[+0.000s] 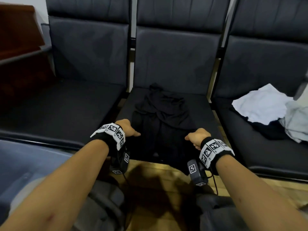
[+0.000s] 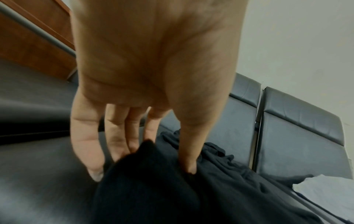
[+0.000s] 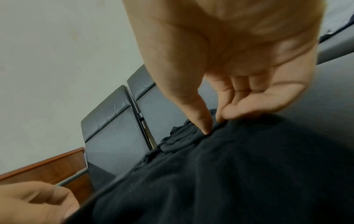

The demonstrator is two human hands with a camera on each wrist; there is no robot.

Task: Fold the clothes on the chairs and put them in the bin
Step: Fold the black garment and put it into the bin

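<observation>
A black garment (image 1: 163,117) lies crumpled on the middle chair's seat (image 1: 201,107), its near part hanging over the front edge. My left hand (image 1: 136,133) pinches the garment's left edge, thumb (image 2: 187,163) on top and the fingers behind the cloth (image 2: 220,197). My right hand (image 1: 189,139) pinches the right edge between thumb and forefinger (image 3: 212,125), with the dark fabric (image 3: 229,174) stretched below it. My left hand (image 3: 34,201) also shows at the lower left of the right wrist view. No bin is in view.
White and pale grey clothes (image 1: 263,105) lie in a heap over a dark item on the right chair. The left chair's seat (image 1: 58,105) holds nothing. Brown wooden furniture (image 1: 16,47) stands at far left. Wooden floor (image 1: 150,165) lies below the seats.
</observation>
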